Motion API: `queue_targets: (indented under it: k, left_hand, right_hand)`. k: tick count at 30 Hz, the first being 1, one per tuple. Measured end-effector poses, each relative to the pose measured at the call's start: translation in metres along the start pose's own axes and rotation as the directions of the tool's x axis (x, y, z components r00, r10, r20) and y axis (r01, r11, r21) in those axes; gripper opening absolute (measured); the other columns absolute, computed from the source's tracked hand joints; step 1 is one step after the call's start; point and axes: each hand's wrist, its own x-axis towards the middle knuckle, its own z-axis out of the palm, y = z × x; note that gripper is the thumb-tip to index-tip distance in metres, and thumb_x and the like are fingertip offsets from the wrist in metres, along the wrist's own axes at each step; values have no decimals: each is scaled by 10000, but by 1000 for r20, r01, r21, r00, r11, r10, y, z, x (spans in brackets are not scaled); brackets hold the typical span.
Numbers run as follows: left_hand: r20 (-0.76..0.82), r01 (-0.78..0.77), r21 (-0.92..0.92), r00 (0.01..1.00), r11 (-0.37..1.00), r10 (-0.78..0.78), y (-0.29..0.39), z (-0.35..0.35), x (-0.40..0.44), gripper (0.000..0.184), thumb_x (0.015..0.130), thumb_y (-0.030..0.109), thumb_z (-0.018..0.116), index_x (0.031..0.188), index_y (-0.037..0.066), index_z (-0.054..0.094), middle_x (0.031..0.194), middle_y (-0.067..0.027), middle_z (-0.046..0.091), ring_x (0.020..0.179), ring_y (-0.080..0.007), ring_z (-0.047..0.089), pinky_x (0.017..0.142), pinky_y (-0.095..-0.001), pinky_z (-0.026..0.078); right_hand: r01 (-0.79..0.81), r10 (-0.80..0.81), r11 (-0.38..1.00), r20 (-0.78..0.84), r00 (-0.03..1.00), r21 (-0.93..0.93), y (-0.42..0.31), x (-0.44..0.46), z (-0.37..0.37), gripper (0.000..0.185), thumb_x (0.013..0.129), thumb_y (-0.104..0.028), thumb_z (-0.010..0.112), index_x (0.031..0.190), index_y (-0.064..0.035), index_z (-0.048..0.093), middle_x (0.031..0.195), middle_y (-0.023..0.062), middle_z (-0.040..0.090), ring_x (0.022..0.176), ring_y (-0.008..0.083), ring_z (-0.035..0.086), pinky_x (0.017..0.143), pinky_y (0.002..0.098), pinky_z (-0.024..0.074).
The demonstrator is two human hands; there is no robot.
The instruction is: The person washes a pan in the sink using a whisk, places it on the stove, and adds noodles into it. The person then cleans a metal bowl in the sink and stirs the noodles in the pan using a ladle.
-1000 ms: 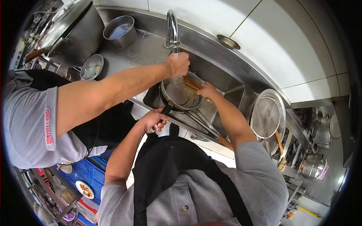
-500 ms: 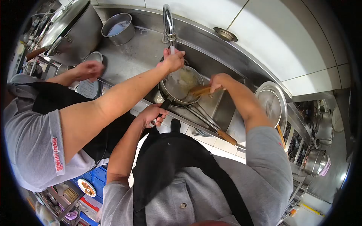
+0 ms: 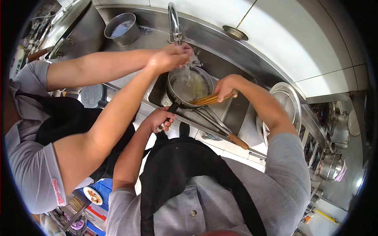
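My left hand [image 3: 160, 120] is wrapped round the black handle of a metal pan [image 3: 207, 74], which sits over the sink [image 3: 236, 114] with cloudy water in it. My right hand [image 3: 228, 87] grips a bundle of thin wooden sticks [image 3: 208, 99], whose far ends reach over the pan's right side. Just above the pan, a co-worker's two hands [image 3: 173, 57] are together under the tap [image 3: 174, 23], and water splashes down from them into the pan.
A co-worker stands at the left, both arms across the sink. Long-handled tools [image 3: 238, 141] lean over the sink's front edge. At the right is a round strainer [image 3: 291, 106]. A large pot [image 3: 78, 35] and a smaller metal pot [image 3: 122, 29] stand at the back left.
My right hand has moved right with the sticks, away from the pan's middle. The co-worker's second hand has come from the left to join the first under the tap. My left hand stays on the handle.
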Motion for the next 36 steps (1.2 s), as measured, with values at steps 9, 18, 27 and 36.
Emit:
queue_targets:
  k: [9, 18, 27, 36]
  left_hand:
    - [-26, -77, 137, 996, 988, 81, -16, 17, -15, 336, 850, -24, 601, 1140, 79, 466, 644, -19, 484, 416, -87, 409, 350, -261, 314]
    - [22, -111, 297, 994, 948, 109, -12, -2, -26, 719, 828, -45, 584, 1482, 114, 330, 632, -8, 452, 412, -90, 389, 364, -271, 315]
    - [103, -91, 339, 993, 936, 59, -2, -1, -35, 719, 820, -43, 592, 1476, 119, 348, 637, -3, 457, 428, -79, 390, 377, -259, 321]
    - [82, -160, 415, 987, 896, 138, -10, 4, -35, 709, 847, -30, 585, 1492, 136, 342, 627, -8, 462, 416, -86, 402, 371, -271, 328]
  right_hand:
    - [-209, 47, 881, -360, 932, -425, -6, 27, 16, 340, 704, -250, 768, 983, -58, 735, 912, 139, 716, 830, 308, 686, 711, 414, 562]
    - [249, -123, 926, -394, 911, 284, -27, -32, 11, 408, 764, -309, 754, 1084, -59, 715, 861, 70, 680, 709, 186, 626, 566, 360, 520]
    - [387, 29, 646, -528, 849, 658, -27, -52, 44, 345, 846, -234, 720, 1095, 0, 669, 797, 28, 621, 558, 100, 540, 421, 284, 442]
    - [-112, 257, 920, -362, 896, 376, 14, -69, 114, 414, 696, -284, 770, 1058, -89, 724, 899, 146, 711, 781, 266, 693, 723, 410, 582]
